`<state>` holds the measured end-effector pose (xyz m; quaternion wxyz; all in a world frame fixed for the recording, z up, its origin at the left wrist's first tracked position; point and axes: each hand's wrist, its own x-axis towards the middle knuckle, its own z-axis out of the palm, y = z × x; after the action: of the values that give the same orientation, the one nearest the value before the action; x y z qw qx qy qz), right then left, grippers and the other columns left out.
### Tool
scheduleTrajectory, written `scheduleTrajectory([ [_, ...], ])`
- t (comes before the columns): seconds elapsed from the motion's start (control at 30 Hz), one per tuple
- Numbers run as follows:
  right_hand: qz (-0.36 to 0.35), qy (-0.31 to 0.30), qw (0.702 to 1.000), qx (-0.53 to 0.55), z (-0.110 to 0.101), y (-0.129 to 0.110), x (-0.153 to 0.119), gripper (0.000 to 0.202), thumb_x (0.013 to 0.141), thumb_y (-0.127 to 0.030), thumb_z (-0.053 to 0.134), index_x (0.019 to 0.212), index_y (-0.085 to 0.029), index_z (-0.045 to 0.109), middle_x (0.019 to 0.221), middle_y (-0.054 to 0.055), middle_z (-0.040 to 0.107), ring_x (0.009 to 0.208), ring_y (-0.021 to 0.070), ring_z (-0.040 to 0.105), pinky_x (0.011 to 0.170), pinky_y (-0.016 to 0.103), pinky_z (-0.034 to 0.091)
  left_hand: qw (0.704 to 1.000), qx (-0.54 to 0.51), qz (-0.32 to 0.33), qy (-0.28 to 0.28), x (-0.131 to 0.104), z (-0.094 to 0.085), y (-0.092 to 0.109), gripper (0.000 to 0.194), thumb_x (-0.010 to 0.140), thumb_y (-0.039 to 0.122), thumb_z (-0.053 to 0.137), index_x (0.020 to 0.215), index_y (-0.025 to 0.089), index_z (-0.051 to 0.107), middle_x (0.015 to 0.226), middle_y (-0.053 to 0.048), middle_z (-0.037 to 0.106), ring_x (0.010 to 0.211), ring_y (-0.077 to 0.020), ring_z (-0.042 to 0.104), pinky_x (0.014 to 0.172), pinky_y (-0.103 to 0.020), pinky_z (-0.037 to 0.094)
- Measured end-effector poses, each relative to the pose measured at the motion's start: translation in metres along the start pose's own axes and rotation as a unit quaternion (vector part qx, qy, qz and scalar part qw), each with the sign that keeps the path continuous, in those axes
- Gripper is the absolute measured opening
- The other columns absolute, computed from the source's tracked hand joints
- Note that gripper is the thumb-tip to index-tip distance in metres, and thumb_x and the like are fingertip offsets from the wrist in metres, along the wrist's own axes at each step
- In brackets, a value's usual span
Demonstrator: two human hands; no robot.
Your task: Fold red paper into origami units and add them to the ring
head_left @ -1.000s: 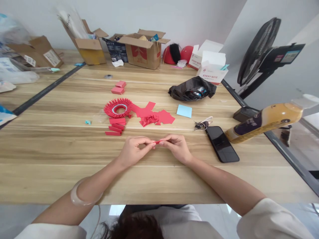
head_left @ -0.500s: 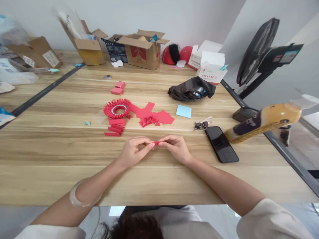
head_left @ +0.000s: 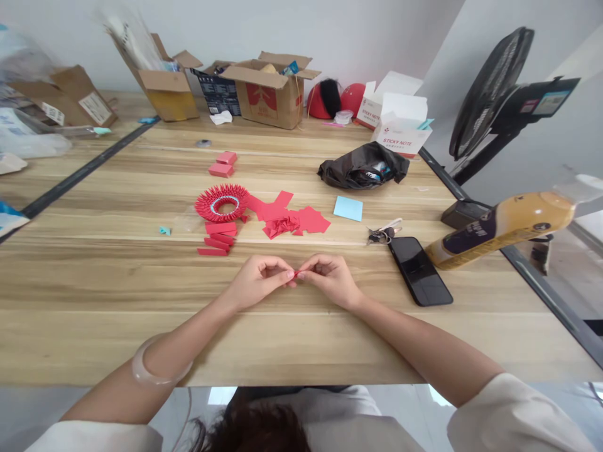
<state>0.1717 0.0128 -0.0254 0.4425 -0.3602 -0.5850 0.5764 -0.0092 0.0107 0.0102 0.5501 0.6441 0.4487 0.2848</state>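
Observation:
My left hand and my right hand meet near the front of the table, their fingertips pinching one small red paper piece. Most of that piece is hidden by the fingers. Beyond my left hand lie several red paper strips, and behind them a ring of folded red paper with a pale blue inner band. Flat red sheets and a heap of small folded red pieces spread to the right of the ring. Two red paper blocks sit farther back.
Right of my hands are a phone, keys and a leaning bottle. A blue paper pad and black bag lie beyond. Cardboard boxes line the back; a fan stands right.
My fingertips have drawn closer together around the red piece, and less of it shows. The view has shifted very slightly; the things on the table stay in place.

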Motion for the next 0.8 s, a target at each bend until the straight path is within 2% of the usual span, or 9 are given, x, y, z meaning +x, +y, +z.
scheduleTrajectory([
  [0.17, -0.006, 0.004, 0.999, -0.049, 0.002, 0.001, -0.004, 0.012, 0.071, -0.029, 0.067, 0.072, -0.017, 0.064, 0.069, 0.003, 0.064, 0.064, 0.0143, 0.06, 0.062, 0.027, 0.048, 0.995, -0.067, -0.035, -0.06, 0.0, 0.001, -0.004, 0.017, 0.073, 0.028, 0.064, 0.076, 0.013, 0.059, 0.073, -0.008, 0.071, 0.07, -0.0166, 0.066, 0.061, -0.024, 0.048],
  [0.27, -0.011, -0.011, 0.999, -0.049, 0.002, 0.0, -0.006, 0.012, 0.073, -0.029, 0.065, 0.072, -0.017, 0.064, 0.07, 0.004, 0.065, 0.064, 0.0156, 0.062, 0.063, 0.029, 0.049, 0.994, -0.079, -0.039, -0.065, 0.0, 0.001, -0.005, 0.018, 0.071, 0.027, 0.066, 0.078, 0.013, 0.057, 0.073, -0.007, 0.07, 0.069, -0.0156, 0.066, 0.062, -0.024, 0.047],
  [0.37, -0.031, -0.008, 0.997, -0.069, 0.002, -0.002, -0.005, 0.012, 0.075, -0.029, 0.063, 0.074, -0.018, 0.065, 0.073, 0.005, 0.066, 0.067, 0.0162, 0.062, 0.064, 0.029, 0.05, 0.994, -0.088, -0.031, -0.048, 0.001, 0.001, -0.005, 0.021, 0.069, 0.027, 0.068, 0.079, 0.013, 0.057, 0.071, -0.005, 0.069, 0.067, -0.0136, 0.064, 0.062, -0.023, 0.046],
  [0.5, -0.092, -0.02, 0.987, -0.133, 0.001, -0.006, -0.003, 0.016, 0.076, -0.03, 0.062, 0.087, -0.018, 0.066, 0.09, 0.007, 0.066, 0.08, 0.0169, 0.062, 0.07, 0.028, 0.049, 0.994, -0.099, -0.033, 0.004, 0.002, 0.002, -0.002, 0.024, 0.066, 0.031, 0.07, 0.078, 0.014, 0.057, 0.07, -0.003, 0.068, 0.067, -0.0143, 0.064, 0.063, -0.024, 0.047],
  [0.67, -0.138, -0.068, 0.969, -0.193, 0.0, -0.009, -0.003, 0.041, 0.067, -0.031, 0.071, 0.106, -0.02, 0.061, 0.106, 0.009, 0.063, 0.088, 0.018, 0.06, 0.069, 0.028, 0.049, 0.99, -0.127, -0.043, 0.049, 0.002, 0.004, -0.001, 0.027, 0.065, 0.031, 0.071, 0.077, 0.015, 0.053, 0.066, 0.0, 0.067, 0.062, -0.0134, 0.063, 0.062, -0.024, 0.047],
  [0.73, -0.135, -0.062, 0.968, -0.2, 0.001, -0.009, -0.004, 0.038, 0.069, -0.031, 0.07, 0.104, -0.02, 0.061, 0.104, 0.009, 0.064, 0.089, 0.0184, 0.06, 0.069, 0.028, 0.05, 0.991, -0.121, -0.043, 0.045, 0.002, 0.004, -0.002, 0.027, 0.064, 0.03, 0.071, 0.077, 0.015, 0.053, 0.064, 0.0, 0.067, 0.061, -0.0129, 0.063, 0.061, -0.024, 0.047],
  [0.8, -0.12, -0.045, 0.973, -0.194, 0.003, -0.008, -0.006, 0.026, 0.075, -0.029, 0.064, 0.099, -0.02, 0.062, 0.101, 0.008, 0.065, 0.089, 0.0181, 0.061, 0.071, 0.028, 0.05, 0.991, -0.118, -0.044, 0.036, 0.003, 0.004, -0.004, 0.026, 0.065, 0.03, 0.071, 0.077, 0.015, 0.055, 0.063, 0.0, 0.066, 0.06, -0.0124, 0.062, 0.059, -0.023, 0.047],
])
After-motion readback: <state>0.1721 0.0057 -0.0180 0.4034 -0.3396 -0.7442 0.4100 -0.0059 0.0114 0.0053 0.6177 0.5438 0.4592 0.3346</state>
